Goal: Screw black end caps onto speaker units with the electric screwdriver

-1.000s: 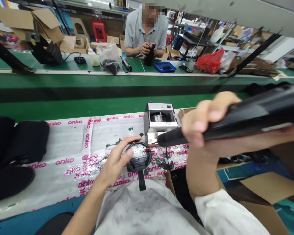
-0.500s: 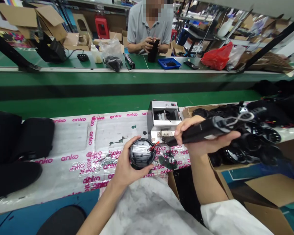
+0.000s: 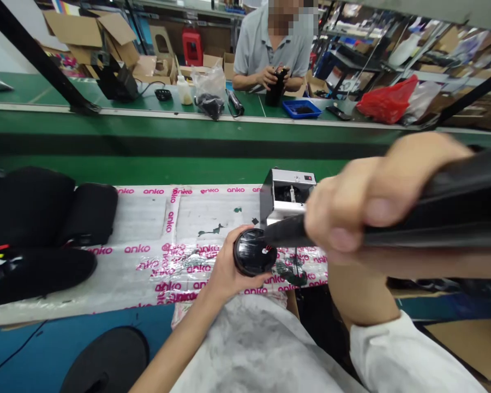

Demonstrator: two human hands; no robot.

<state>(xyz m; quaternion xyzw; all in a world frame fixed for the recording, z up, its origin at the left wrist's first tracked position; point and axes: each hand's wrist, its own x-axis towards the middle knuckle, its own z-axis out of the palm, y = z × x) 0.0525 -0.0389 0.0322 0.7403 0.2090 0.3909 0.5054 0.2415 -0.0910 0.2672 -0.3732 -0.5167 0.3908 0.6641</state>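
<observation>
My left hand (image 3: 233, 267) grips a round black plastic housing (image 3: 253, 254) at its rim, low over the bench. My right hand (image 3: 360, 204), large and blurred near the camera, is closed around a long black device (image 3: 433, 232). The device's narrow tapered end (image 3: 286, 232) reaches left and overlaps the top of the housing, though contact cannot be told. Behind that end stands a small silver metal machine (image 3: 288, 194) with an open front. Most of the device runs out of the frame at right.
Printed "anko" plastic sheeting (image 3: 213, 218) covers the bench, with black padded pieces (image 3: 36, 218) at left. Across a green conveyor, a co-worker (image 3: 272, 54) holds a black cylinder (image 3: 275, 90), near a blue tray (image 3: 301, 109) and a red bag (image 3: 387, 97).
My right hand and the device have risen closer to the camera, their tip now over the housing. The housing has turned in my left hand, and the view has shifted slightly.
</observation>
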